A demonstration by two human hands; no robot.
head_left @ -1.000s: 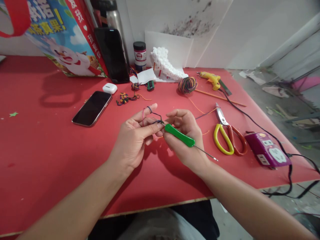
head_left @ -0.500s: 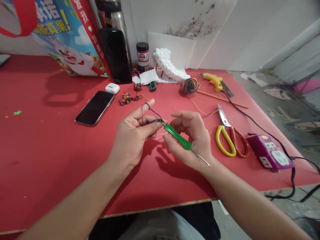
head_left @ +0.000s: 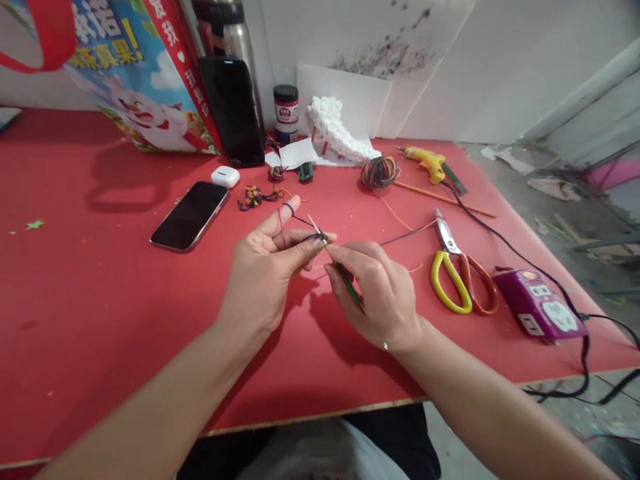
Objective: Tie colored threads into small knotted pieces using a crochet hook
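Observation:
My left hand (head_left: pixel 273 267) pinches a small dark bit of crochet work (head_left: pixel 323 237) between thumb and fingers. Dark and pink yarn (head_left: pixel 281 227) loops around its raised index finger. My right hand (head_left: pixel 377 287) is closed around the green handle of a crochet hook (head_left: pixel 349 283). The hook's thin metal tip passes through the work and sticks out up and to the left, close under the taut yarn. The fingertips of both hands nearly meet. A multicoloured ball of yarn (head_left: pixel 379 173) lies beyond, with a strand running from it toward the scissors.
Scissors (head_left: pixel 453 267) with yellow and red handles lie at the right, beside a purple box (head_left: pixel 543 303) with black cables. A yellow glue gun (head_left: pixel 425 163) is behind them. At the left lie a phone (head_left: pixel 190 217) and a white earphone case (head_left: pixel 225 177). A printed bag (head_left: pixel 145 87) stands behind.
My right hand has turned over and closed around the hook's handle. The metal tip has pushed through the work and now shows beyond it. The left index finger has shifted slightly left.

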